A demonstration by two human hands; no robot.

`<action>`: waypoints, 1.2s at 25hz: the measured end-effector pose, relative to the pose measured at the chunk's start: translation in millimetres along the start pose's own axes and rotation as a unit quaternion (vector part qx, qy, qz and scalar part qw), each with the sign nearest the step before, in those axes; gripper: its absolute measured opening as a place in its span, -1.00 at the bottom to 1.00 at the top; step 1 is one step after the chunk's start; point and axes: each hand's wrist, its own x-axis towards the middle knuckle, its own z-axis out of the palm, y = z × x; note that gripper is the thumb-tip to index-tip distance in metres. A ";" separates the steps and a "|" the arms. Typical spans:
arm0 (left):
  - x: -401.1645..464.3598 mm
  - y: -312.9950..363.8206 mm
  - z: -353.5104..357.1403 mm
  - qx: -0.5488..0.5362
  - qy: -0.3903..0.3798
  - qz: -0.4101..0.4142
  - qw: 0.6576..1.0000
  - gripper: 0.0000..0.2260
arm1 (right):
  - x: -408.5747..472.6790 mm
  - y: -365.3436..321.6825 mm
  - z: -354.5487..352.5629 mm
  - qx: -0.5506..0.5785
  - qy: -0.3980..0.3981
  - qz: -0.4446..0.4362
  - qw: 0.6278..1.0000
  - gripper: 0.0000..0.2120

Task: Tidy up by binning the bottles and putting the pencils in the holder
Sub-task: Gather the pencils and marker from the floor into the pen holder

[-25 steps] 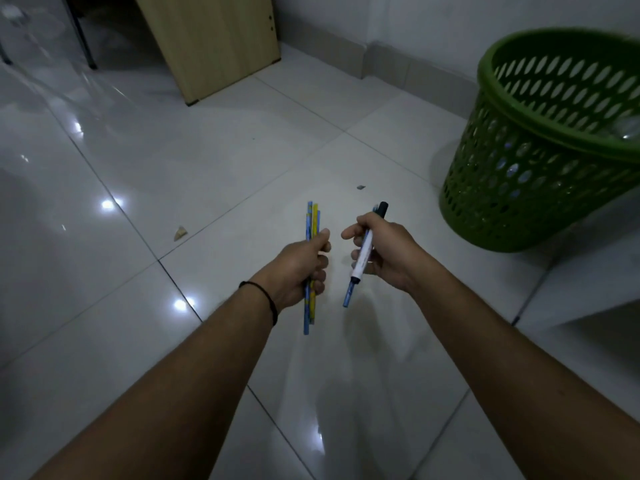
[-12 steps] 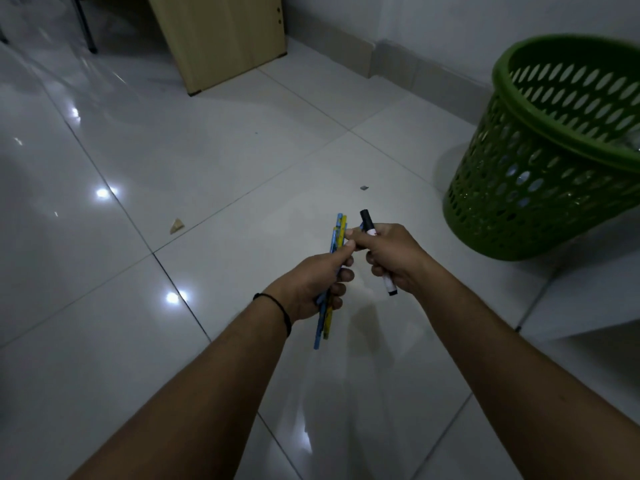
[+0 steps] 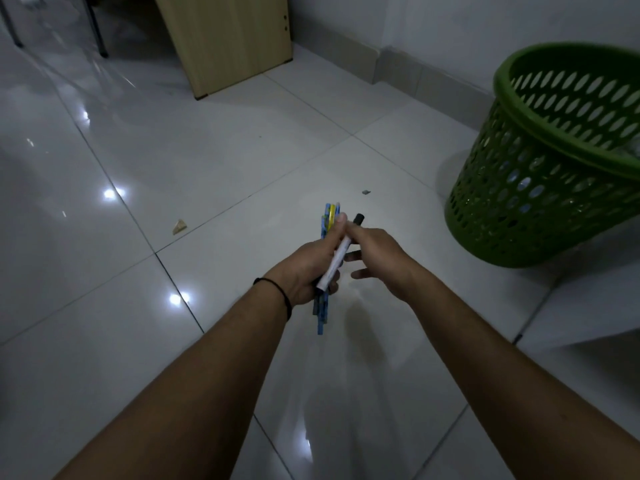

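Note:
My left hand (image 3: 304,268) is closed around a bundle of blue and yellow pencils (image 3: 320,317) and a white marker with a black cap (image 3: 336,263); its thumb lies over the marker. My right hand (image 3: 381,254) is right beside it with its fingers spread. Its forefinger touches the marker near the cap. Both hands hover above the glossy white floor tiles. A green perforated bin (image 3: 540,188) stands to the right, with something clear and shiny showing through its holes. No pencil holder is in view.
A wooden cabinet panel (image 3: 228,39) stands at the back by the wall. Dark chair legs (image 3: 97,32) are at the top left. A paper scrap (image 3: 179,226) and a small grey bit (image 3: 366,192) lie on the tiles ahead.
The hands came together. The marker and the blue pencil from my right hand now lie in the left hand's bundle, and the right hand's fingers have opened.

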 end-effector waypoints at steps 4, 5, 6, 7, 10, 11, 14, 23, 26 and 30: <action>-2.9 -1.1 -4.7 -0.030 -0.101 -0.041 0.994 -0.57 | 0.4 -1.3 9.4 -0.014 -0.029 0.003 0.999 -0.61; -2.7 -2.4 -10.7 -0.043 -0.130 -0.046 0.990 -0.65 | 0.6 0.0 8.9 0.006 -0.049 0.011 0.999 -0.61; -3.4 -2.4 -17.2 -0.051 -0.155 -0.050 0.985 -0.71 | 0.6 1.7 7.6 0.021 -0.074 0.013 0.997 -0.60; -3.5 -2.1 -23.3 -0.051 -0.172 -0.049 0.983 -0.74 | 0.5 3.3 5.4 0.037 -0.098 0.013 0.994 -0.60; -3.1 2.9 -27.8 0.008 -0.184 -0.037 0.982 -0.75 | 3.7 6.3 -5.0 0.083 -0.136 -0.002 0.987 -0.59; -0.4 3.9 -26.6 0.052 -0.165 -0.026 0.985 -0.75 | 4.7 5.2 -8.8 0.121 -0.136 -0.003 0.983 -0.57; 10.1 2.2 -22.3 0.237 -0.063 0.044 0.969 -0.66 | 11.2 -8.4 -19.6 0.266 -0.099 0.008 0.959 -0.46; 24.3 -1.8 -11.4 0.370 0.078 0.234 0.896 -0.74 | 3.3 -58.1 -2.3 -0.283 -0.043 -0.148 0.947 -0.35; 22.3 3.6 -14.6 0.338 0.080 0.212 0.913 -0.70 | 7.7 -57.4 -9.1 -0.211 -0.043 -0.134 0.967 -0.36; 20.2 7.4 -9.5 0.305 0.074 0.160 0.936 -0.65 | 10.8 -56.8 -10.3 -0.143 0.021 -0.145 0.979 -0.36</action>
